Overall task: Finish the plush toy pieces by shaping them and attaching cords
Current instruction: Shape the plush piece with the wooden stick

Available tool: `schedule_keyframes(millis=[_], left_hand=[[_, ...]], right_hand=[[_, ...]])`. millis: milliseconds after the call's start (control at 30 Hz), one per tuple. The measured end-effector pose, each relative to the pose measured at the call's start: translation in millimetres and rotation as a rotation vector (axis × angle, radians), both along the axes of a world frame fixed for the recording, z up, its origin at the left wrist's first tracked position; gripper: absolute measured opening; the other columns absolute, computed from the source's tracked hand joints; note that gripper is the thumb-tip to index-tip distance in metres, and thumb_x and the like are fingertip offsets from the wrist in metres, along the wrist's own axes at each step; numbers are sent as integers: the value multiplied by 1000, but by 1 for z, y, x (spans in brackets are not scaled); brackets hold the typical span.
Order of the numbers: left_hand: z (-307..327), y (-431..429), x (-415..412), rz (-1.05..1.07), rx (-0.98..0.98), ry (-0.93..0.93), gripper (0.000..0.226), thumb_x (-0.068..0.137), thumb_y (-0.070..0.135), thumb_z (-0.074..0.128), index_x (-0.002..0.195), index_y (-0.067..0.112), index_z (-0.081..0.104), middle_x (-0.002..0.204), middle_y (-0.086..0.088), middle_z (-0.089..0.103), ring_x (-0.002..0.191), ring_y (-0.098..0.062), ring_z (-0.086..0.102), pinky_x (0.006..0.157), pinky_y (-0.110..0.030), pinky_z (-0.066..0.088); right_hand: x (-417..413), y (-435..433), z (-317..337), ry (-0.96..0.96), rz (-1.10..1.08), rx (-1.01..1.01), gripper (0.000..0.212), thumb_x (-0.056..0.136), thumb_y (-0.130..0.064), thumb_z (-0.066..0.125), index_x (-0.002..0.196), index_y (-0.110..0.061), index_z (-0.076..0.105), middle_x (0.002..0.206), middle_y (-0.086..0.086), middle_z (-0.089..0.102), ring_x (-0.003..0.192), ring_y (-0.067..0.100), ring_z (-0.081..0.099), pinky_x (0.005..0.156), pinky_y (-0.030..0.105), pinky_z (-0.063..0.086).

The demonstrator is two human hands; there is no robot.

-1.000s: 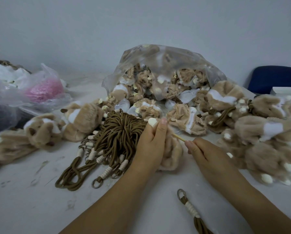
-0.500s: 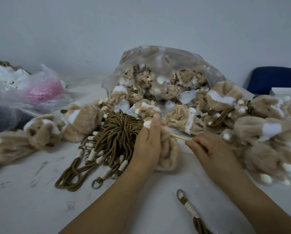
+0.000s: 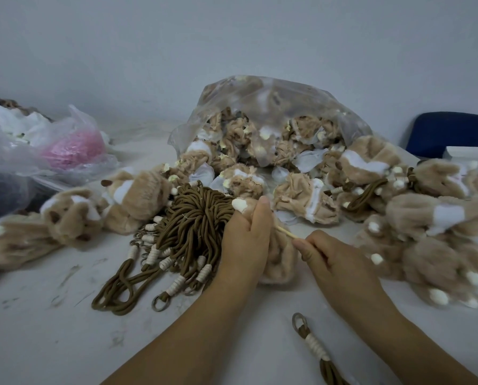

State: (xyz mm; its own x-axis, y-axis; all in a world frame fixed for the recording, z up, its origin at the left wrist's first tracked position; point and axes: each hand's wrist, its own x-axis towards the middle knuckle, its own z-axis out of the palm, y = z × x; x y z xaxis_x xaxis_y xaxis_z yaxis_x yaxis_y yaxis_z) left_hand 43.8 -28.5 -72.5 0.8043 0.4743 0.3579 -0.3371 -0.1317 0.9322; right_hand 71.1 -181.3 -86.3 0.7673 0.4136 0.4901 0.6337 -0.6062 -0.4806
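Left grip (image 3: 246, 240) clasping plush piece (image 3: 280, 259); right grip (image 3: 335, 262) pinching thin stick (image 3: 285, 232) poked into it.

View: a single head-worn wide-angle camera, so no second view overlaps it.
Position: above the near edge of the white surface (image 3: 43, 343), at the person's head.
Facing: forward and down, toward the wall (image 3: 232, 37) behind the surface.
Nearness: close; both forearms enter from the bottom edge, left hand (image 3: 246, 240) and right hand (image 3: 340, 268) near centre.
Distortion: edges curve and blur slightly.
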Motion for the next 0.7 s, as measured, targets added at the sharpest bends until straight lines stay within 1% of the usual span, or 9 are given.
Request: schedule_keyframes(millis=[67, 133, 200, 300, 400, 467, 500, 600, 700], left_hand=[[-1, 1, 0, 56, -25, -33, 49, 98, 41, 52, 57, 15, 49, 49, 4, 43, 47, -10, 42, 47, -24, 39], [-2, 2, 1, 109, -36, -56, 46, 98, 41, 55, 64, 11, 50, 51, 10, 48, 49, -7, 46, 52, -22, 41], [-2, 1, 2, 153, -42, -100, 37, 97, 44, 56, 69, 20, 49, 53, 15, 51, 50, -2, 48, 53, -17, 42], [2, -1, 1, 173, -53, -163, 27, 89, 56, 54, 72, 35, 48, 58, 19, 53, 53, 1, 48, 52, -15, 43], [1, 2, 3, 180, -56, -195, 28, 86, 59, 51, 81, 32, 50, 69, 22, 58, 61, 4, 53, 59, -13, 46], [0, 2, 4, 187, -46, -185, 24, 87, 60, 52, 78, 37, 48, 71, 23, 56, 64, 4, 53, 61, -14, 46], [-1, 2, 4, 188, -38, -184, 24, 88, 58, 52, 78, 38, 46, 71, 24, 55, 63, 5, 51, 61, -13, 45], [-3, -2, 4, 157, -3, -191, 23, 97, 45, 50, 82, 27, 45, 68, 27, 56, 61, 8, 51, 58, -8, 43], [-5, -4, 6, 87, -25, -145, 21, 102, 38, 46, 85, 26, 47, 65, 27, 58, 58, 10, 52, 57, -7, 43]], right_hand=[[0, 0, 1, 11, 13, 6, 45, 82, -67, 24, 66, -29, 42, 59, -10, 52, 64, 7, 53, 51, 25, 35], [-1, 0, 0, 13, 16, 1, 45, 82, -67, 24, 66, -28, 40, 60, -7, 54, 61, 9, 52, 53, 28, 38], [-2, -1, -1, 20, 10, -3, 47, 82, -68, 23, 66, -27, 39, 60, -4, 54, 58, 10, 51, 54, 31, 39], [-2, 0, -1, 28, -3, -22, 49, 82, -69, 20, 67, -26, 39, 59, -3, 52, 55, 10, 49, 55, 34, 41], [-3, 1, -2, 24, -10, -29, 49, 82, -69, 18, 66, -26, 36, 60, -2, 53, 54, 11, 49, 55, 35, 42], [-4, 2, -2, 23, -18, -34, 48, 83, -68, 17, 66, -27, 35, 61, -3, 54, 55, 11, 50, 55, 34, 43], [-4, 2, -2, 22, -24, -32, 47, 83, -67, 17, 66, -27, 35, 61, -3, 54, 55, 11, 50, 55, 34, 43], [-5, 4, -2, 14, -45, -14, 47, 84, -66, 18, 65, -27, 35, 57, -5, 50, 53, 10, 49, 55, 35, 43], [-6, 5, -2, 23, -59, -9, 48, 84, -66, 20, 65, -25, 37, 53, -6, 45, 52, 11, 48, 54, 36, 42]])
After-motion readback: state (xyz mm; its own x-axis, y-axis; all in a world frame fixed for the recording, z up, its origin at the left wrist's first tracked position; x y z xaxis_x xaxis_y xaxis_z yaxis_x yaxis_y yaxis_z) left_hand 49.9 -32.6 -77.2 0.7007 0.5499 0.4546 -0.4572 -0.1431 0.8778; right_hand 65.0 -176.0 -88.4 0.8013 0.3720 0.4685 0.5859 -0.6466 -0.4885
